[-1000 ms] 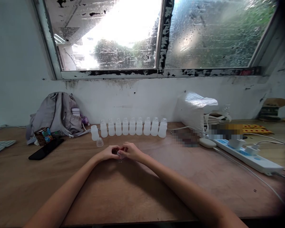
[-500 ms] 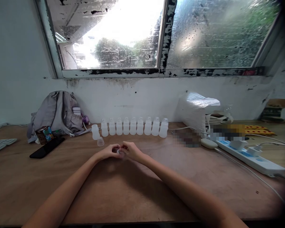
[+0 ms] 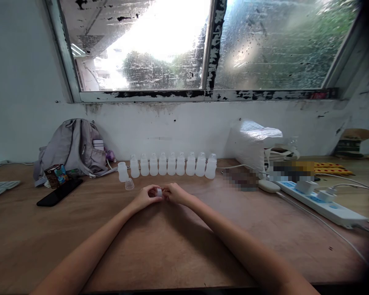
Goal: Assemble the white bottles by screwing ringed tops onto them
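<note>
grip: both hands | left hand (image 3: 146,196) | right hand (image 3: 176,193) | small white cap (image 3: 159,192) pinched between

My wooden table (image 3: 172,246) carries a row of white bottles (image 3: 171,164), a backpack (image 3: 74,147), a phone (image 3: 59,192) and a power strip (image 3: 322,203)

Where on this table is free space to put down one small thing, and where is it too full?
Free: the bare wood of the table between the forearms and near the front edge, and the patch between the black phone and the left hand. Crowded: the bottle row by the wall and the power strip with its cables.
</note>
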`<action>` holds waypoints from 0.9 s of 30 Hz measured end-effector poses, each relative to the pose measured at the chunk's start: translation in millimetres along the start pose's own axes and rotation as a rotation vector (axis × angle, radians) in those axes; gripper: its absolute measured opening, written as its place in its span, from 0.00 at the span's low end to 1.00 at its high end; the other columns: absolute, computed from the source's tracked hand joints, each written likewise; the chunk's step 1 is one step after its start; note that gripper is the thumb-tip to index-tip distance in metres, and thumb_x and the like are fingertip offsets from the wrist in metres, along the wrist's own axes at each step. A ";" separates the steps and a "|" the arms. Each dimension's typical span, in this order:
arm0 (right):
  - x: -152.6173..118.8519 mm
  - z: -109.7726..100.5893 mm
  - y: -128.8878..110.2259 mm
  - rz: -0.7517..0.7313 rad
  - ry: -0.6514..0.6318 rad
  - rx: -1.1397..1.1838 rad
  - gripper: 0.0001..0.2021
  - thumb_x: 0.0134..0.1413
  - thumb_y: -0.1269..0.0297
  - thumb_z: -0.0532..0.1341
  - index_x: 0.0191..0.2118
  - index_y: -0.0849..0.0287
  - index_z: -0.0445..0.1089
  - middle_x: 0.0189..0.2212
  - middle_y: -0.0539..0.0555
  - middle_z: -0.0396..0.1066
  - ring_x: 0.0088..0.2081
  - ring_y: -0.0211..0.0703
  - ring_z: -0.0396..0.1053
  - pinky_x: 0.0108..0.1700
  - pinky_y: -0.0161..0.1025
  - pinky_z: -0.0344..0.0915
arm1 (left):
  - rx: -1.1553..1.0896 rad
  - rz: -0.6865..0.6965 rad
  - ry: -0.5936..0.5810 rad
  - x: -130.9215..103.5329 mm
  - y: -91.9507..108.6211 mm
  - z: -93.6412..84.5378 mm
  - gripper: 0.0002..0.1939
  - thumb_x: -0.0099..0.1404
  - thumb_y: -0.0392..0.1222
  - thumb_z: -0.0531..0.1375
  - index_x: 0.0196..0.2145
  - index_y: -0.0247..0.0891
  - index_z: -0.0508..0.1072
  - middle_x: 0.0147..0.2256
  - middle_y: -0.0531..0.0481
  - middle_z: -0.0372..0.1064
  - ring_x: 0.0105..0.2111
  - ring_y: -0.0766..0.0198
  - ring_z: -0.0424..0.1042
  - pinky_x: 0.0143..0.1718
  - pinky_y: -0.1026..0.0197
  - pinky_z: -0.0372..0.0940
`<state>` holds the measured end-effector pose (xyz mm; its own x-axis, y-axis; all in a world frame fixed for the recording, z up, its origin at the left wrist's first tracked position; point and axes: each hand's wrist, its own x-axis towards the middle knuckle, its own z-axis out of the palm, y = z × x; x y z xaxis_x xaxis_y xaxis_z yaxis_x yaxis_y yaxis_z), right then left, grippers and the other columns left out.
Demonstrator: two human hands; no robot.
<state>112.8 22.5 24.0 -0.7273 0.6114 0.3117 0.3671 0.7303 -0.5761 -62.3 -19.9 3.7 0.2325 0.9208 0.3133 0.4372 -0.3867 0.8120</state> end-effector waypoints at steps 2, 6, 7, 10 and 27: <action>0.6 -1.1 -0.1 -0.036 0.001 -0.082 0.08 0.40 0.79 0.52 0.20 0.63 0.65 0.15 0.48 0.64 0.20 0.32 0.58 0.25 0.29 0.51 | 0.141 0.040 0.036 -1.1 3.7 -1.7 0.22 0.48 0.46 0.63 0.41 0.37 0.68 0.37 0.47 0.69 0.36 0.61 0.68 0.37 0.60 0.63; 0.6 -1.3 1.6 -0.075 0.013 -0.155 0.09 0.42 0.79 0.52 0.21 0.64 0.66 0.18 0.50 0.66 0.22 0.32 0.57 0.25 0.29 0.50 | 0.396 0.165 0.027 -1.3 10.9 -9.0 0.17 0.49 0.49 0.61 0.36 0.38 0.69 0.30 0.51 0.69 0.31 0.62 0.67 0.38 0.59 0.60; 0.4 -1.4 2.3 -0.084 0.017 -0.163 0.08 0.43 0.79 0.51 0.22 0.64 0.66 0.19 0.51 0.66 0.22 0.33 0.58 0.26 0.29 0.50 | 0.436 0.185 0.023 -1.0 11.9 -10.8 0.17 0.49 0.49 0.61 0.35 0.38 0.69 0.29 0.51 0.69 0.30 0.62 0.67 0.39 0.58 0.59; -0.4 -1.8 4.5 -0.104 0.021 -0.171 0.08 0.45 0.78 0.51 0.25 0.63 0.66 0.22 0.52 0.67 0.23 0.33 0.60 0.27 0.28 0.52 | 0.496 0.196 0.013 -0.1 13.0 -13.9 0.17 0.49 0.50 0.61 0.34 0.38 0.68 0.28 0.52 0.68 0.30 0.61 0.66 0.41 0.56 0.57; -3.7 2.7 19.4 0.034 0.171 0.143 0.06 0.45 0.73 0.54 0.24 0.62 0.67 0.18 0.48 0.65 0.21 0.33 0.61 0.27 0.30 0.57 | 0.542 0.234 0.052 1.5 9.1 -12.9 0.19 0.53 0.50 0.58 0.42 0.42 0.65 0.38 0.49 0.68 0.40 0.57 0.66 0.49 0.53 0.49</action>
<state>121.1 33.6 9.7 -0.6024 0.6867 0.4068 0.2950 0.6652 -0.6859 -69.2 -21.4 17.9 0.3395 0.8039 0.4884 0.7643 -0.5384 0.3549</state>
